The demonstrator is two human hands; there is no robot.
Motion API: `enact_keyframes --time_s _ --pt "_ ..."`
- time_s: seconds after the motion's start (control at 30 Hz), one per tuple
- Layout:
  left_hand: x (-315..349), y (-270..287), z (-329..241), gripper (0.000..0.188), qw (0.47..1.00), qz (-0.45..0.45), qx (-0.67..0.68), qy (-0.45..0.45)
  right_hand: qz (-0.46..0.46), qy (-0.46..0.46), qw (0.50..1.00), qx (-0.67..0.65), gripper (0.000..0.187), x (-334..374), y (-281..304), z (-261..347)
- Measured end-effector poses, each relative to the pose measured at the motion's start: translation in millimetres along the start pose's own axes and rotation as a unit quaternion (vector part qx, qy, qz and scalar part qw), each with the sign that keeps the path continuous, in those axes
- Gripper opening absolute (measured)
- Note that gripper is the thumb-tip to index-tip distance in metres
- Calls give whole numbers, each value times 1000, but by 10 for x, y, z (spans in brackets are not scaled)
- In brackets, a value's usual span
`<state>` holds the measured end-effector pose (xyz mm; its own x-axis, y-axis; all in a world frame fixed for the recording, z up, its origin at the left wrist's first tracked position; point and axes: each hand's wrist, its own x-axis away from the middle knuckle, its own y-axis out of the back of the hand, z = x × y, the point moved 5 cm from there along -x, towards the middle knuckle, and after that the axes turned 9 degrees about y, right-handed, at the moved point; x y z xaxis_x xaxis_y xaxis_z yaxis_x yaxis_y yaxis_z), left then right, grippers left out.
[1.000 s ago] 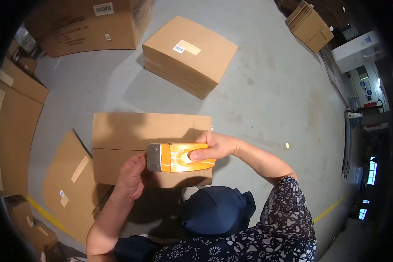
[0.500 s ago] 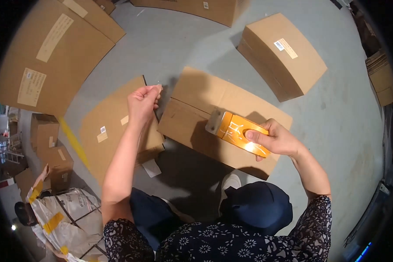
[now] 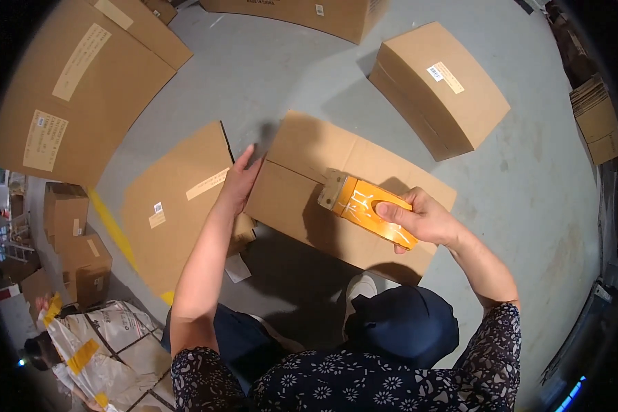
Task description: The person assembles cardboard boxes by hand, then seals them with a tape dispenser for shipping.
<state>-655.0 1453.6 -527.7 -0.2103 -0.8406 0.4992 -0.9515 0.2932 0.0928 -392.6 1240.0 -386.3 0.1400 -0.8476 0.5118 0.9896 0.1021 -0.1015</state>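
Grey concrete floor (image 3: 529, 206) with a yellow line (image 3: 113, 223) along the left spreads beneath several brown cardboard cartons. The nearest, an oblong carton (image 3: 374, 165), lies at a slant before the person. Over its top, the right hand (image 3: 426, 216) grasps an orange handheld tape dispenser (image 3: 367, 209), thumb along its side, metal front end pointing left; whether the dispenser touches the cardboard cannot be told. The left hand (image 3: 240, 182) is unclenched at the carton's left end, fingers extended. Beyond, to the right, sits another labelled carton (image 3: 453, 89).
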Motion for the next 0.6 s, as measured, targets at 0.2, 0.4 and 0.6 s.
enact_keyframes --time_s 0.2,0.4,0.6 --pt "207 -335 -597 56 976 22 -211 -38 -12 -6 1000 10 48 37 31 -54" --pt "646 -770 -701 59 868 -26 -406 -285 20 -37 998 56 50 69 43 69" --pt "670 -872 -725 62 832 -67 -497 -235 -3 -61 992 110 48 472 382 -49"
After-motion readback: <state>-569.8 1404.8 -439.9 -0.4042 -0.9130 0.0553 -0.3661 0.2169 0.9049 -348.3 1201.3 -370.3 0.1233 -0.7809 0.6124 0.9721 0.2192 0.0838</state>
